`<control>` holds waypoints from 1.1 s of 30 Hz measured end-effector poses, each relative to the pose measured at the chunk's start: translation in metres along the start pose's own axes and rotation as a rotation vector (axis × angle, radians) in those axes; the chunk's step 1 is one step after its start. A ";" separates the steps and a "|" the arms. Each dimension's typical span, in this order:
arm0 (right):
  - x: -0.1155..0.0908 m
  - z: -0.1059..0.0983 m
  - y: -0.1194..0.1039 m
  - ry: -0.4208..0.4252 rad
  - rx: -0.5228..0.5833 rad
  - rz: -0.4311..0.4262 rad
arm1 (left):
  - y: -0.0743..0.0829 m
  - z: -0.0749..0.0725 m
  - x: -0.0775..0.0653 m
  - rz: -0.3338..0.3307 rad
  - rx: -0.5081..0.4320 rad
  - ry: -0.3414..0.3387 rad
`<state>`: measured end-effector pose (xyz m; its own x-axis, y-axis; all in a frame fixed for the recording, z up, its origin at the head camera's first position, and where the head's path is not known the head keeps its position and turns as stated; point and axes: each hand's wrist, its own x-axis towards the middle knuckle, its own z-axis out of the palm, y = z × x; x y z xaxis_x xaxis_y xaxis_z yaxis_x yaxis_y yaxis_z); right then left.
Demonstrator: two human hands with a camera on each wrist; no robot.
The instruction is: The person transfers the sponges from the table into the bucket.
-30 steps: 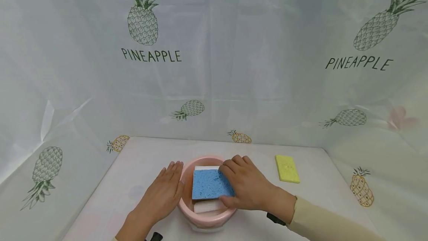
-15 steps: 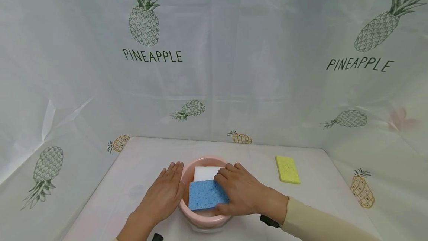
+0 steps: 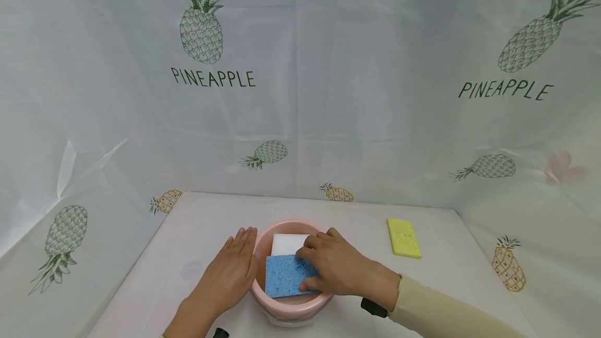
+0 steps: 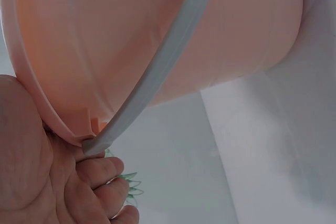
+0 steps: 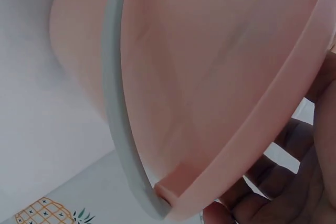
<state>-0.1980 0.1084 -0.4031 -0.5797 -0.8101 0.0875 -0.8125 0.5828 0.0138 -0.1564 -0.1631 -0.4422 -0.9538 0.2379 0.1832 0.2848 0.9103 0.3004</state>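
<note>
A blue sponge (image 3: 287, 276) lies inside a pink bucket (image 3: 291, 313), partly overlapping a white sponge-like block (image 3: 287, 244). My right hand (image 3: 340, 265) is over the bucket's right side. Its thumb and bent fingers rest at the blue sponge's right part without clasping its edges, and hide that end. My left hand (image 3: 227, 270) lies flat with straight fingers against the bucket's left rim. In the left wrist view, that palm (image 4: 31, 182) is beside the rim and the grey handle (image 4: 157, 69). The right wrist view shows fingers (image 5: 273, 174) beyond the rim.
A yellow sponge (image 3: 404, 238) lies on the white table (image 3: 206, 213) to the bucket's right. A pineapple-print curtain (image 3: 357, 93) encloses the table at the back and sides.
The blue sponge has come nearer to me and lower in the bucket, uncovering more of the white block. My right hand's grip on it has loosened. The left hand stays put.
</note>
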 end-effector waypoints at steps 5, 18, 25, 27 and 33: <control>0.002 0.001 -0.001 0.006 -0.004 -0.014 | 0.001 -0.001 0.000 0.002 0.000 0.000; -0.001 0.005 -0.002 0.043 0.053 0.052 | 0.001 -0.003 -0.001 -0.003 -0.006 0.005; -0.004 0.011 0.001 0.093 0.010 0.040 | 0.001 -0.002 -0.002 0.000 0.002 0.002; -0.005 0.013 0.003 0.119 -0.017 0.035 | 0.002 -0.002 -0.002 -0.001 0.004 0.001; -0.007 0.016 0.008 0.188 -0.058 0.063 | 0.002 -0.003 -0.002 0.000 0.007 0.004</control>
<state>-0.2015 0.1173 -0.4198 -0.6033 -0.7490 0.2740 -0.7667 0.6392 0.0592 -0.1533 -0.1624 -0.4389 -0.9534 0.2370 0.1867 0.2843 0.9126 0.2939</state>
